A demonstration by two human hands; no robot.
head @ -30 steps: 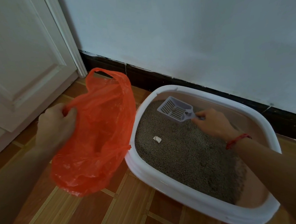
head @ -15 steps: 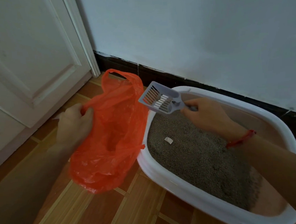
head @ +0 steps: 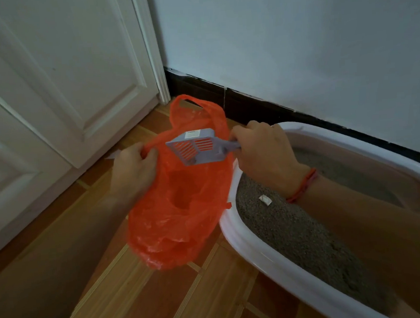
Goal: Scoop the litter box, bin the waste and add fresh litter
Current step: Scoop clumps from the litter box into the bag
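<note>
Orange plastic bag (head: 182, 198) hangs with its mouth open over the wooden floor (head: 164, 298), at 9 o'clock of the litter box (head: 260, 249). The bag's right side touches the box's white rim.

Left hand (head: 132, 169): fingers curled together, pinching a bunched fold of the bag's mouth edge at the bag's 10 o'clock.

Right hand (head: 263, 155): fingers closed tight round the handle of the grey scoop (head: 195, 147); thumb hidden. A red bracelet (head: 302, 184) sits on the wrist.

Scoop: head points toward 9 o'clock, held tilted above the bag's mouth, orange showing through the slots. A white label is on its far wall.

Litter box: grey litter (head: 295, 227) covers the tray. A small white scrap (head: 265, 200) lies on the litter toward the 9 o'clock end, just beside the right wrist.

Surroundings: a white panelled door (head: 62, 82) at 10 o'clock of the view; a dark baseboard (head: 250, 104) under the pale wall, running behind bag and box.
</note>
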